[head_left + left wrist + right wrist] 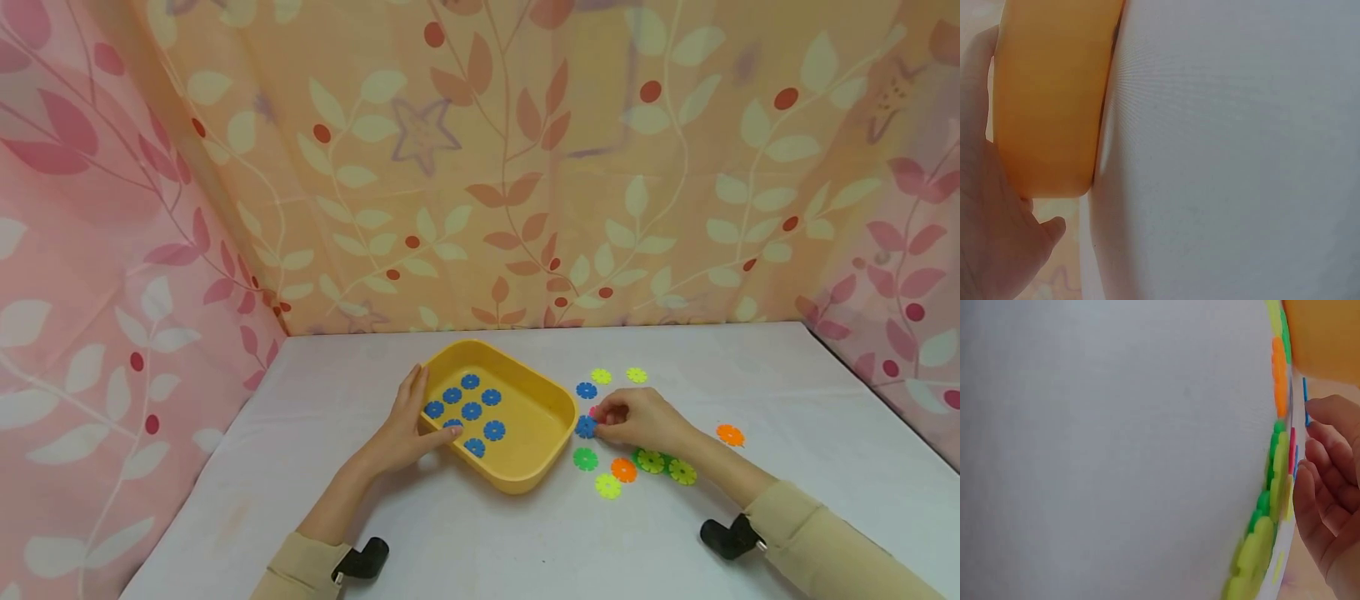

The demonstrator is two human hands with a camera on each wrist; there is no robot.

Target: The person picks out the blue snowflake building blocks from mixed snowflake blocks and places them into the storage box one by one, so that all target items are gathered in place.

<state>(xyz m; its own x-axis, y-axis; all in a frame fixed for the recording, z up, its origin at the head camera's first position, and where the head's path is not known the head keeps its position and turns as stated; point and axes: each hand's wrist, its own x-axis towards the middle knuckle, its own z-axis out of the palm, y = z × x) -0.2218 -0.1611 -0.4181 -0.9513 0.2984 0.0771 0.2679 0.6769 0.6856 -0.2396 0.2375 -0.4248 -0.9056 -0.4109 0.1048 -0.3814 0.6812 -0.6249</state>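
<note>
A yellow plastic tray (536,446) sits on the table with several blue flower-shaped discs (471,411) inside, toward its left end. My left hand (401,425) holds that end, its thumb over the near rim and fingers along the far side; in the left wrist view the hand (1004,244) lies against the tray wall (1054,106). Just off the tray's right end, my right hand (648,421) pinches a blue disc (586,427) between thumb and finger. In the right wrist view this blue disc (1306,403) appears edge-on at the fingertips, raised off the table.
Around my right hand lie a blue disc (587,390), a green disc (586,459), orange discs (623,470) and several yellow-green discs (608,487), some overlapping green ones. A pink disc (595,411) is partly hidden by my fingers. Patterned curtains (502,167) hang behind the table.
</note>
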